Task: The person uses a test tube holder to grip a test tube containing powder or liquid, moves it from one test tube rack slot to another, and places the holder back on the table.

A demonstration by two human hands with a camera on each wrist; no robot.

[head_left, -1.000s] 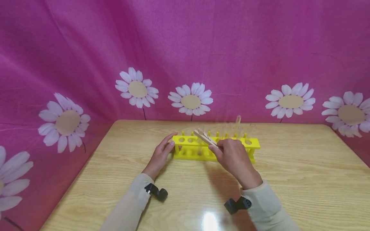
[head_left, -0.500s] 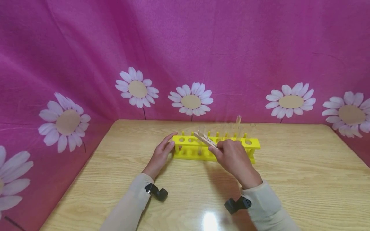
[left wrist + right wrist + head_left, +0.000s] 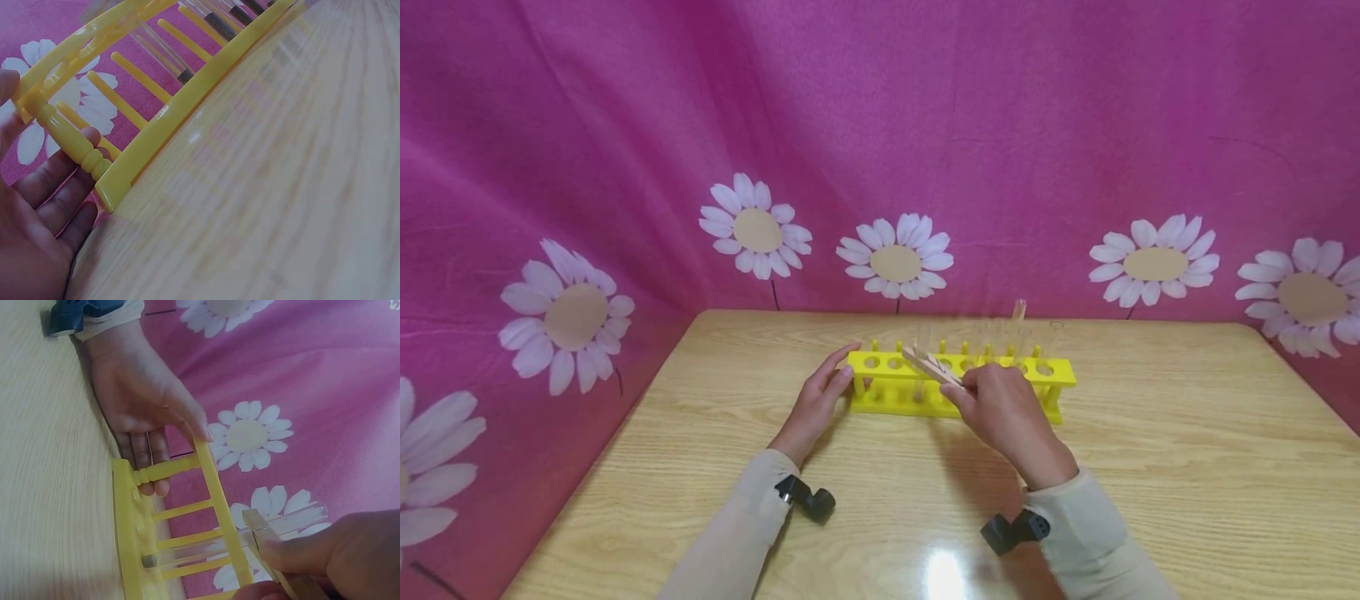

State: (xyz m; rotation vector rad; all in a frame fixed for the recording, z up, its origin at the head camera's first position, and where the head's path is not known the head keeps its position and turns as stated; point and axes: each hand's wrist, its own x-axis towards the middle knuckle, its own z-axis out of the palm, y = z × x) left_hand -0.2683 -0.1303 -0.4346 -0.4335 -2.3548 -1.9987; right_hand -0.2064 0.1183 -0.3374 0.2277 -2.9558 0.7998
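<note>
A yellow test tube rack [image 3: 880, 374] stands on the wooden table, with a row of holes and pegs behind. My left hand [image 3: 815, 407] holds its left end, thumb at the top bar and fingers behind the end post [image 3: 72, 137]. In my right hand [image 3: 1011, 417] I grip a wooden test tube clamp [image 3: 931, 367]. The clamp's tip is at a clear glass test tube [image 3: 300, 519], above the top bar. That tube stands through a rack hole, with dark matter [image 3: 149, 560] at its bottom end. The right fingers' undersides are hidden in the head view.
Several other glass tubes stand at the rack's right half, some with dark contents [image 3: 220, 26]. One tube [image 3: 1018, 310] rises higher, rounded end up. Behind the table [image 3: 1187, 458] hangs a pink cloth [image 3: 1000, 150] with white daisies.
The clamp's tip has dropped slightly along the test tube. My left hand and the rack hold their place.
</note>
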